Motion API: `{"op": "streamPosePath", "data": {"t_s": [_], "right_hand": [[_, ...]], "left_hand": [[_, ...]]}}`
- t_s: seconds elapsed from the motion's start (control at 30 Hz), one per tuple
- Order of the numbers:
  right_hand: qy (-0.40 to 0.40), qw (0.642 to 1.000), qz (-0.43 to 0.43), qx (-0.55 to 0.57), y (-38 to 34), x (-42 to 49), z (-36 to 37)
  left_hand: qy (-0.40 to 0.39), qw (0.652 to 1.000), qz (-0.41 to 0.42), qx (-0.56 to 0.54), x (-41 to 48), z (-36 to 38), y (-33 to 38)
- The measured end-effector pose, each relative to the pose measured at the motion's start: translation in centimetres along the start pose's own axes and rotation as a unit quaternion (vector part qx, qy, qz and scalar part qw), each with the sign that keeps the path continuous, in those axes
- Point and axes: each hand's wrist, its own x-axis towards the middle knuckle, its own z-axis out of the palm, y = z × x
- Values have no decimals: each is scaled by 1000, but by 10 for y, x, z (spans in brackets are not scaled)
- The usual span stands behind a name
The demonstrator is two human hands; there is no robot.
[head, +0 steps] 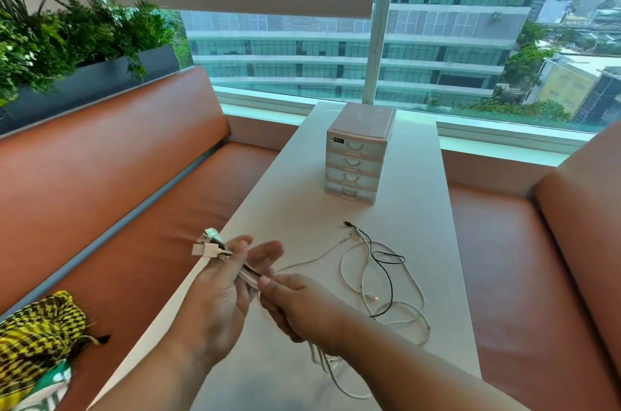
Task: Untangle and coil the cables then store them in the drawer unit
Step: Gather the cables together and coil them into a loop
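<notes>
Holding cables [369, 298] bundled: left hand [221, 296] at plugs, right hand [299, 306] pinching alongside; slack trails rightward over worktop [420, 175].

1. White and black cables [379, 279] are lying in tangled loops on the table [420, 175], their USB plugs [206, 244] sticking up bunched at one end.
2. A pale four-drawer unit [358, 155] is standing upright behind them, well apart.
</notes>
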Motion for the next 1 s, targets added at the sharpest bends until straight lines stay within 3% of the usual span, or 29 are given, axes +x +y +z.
{"op": "streamPosePath", "data": {"t_s": [0.1, 0.23, 0.33, 0.43, 0.7, 0.77, 0.83, 0.9, 1.0], "right_hand": [[-35, 991, -13, -131, -11, -8, 1], [-38, 957, -21, -287, -20, -8, -2], [-35, 958, -6, -286, -19, -6, -1], [-37, 976, 22, -214, -11, -4, 4], [29, 997, 38, -54, 3, -5, -1], [25, 995, 25, -89, 1, -6, -1], [40, 981, -17, -191, 2, -8, 0], [66, 950, -77, -296, 8, -11, 4], [76, 937, -113, -323, 23, -16, 5]], "left_hand": [[21, 998, -53, 10, 3, -4, -4], [70, 997, -39, -9, 7, -5, -9], [83, 996, -10, 20, 8, -6, -10], [92, 994, -1, 60, 4, -4, -8], [-23, 991, -76, 111, -10, -11, -15], [-15, 992, -64, 104, -10, -13, -18], [-2, 996, -64, 69, -11, -9, -18], [14, 997, -69, 5, -9, -5, -14], [52, 989, -56, -128, 0, -7, -3]]}}
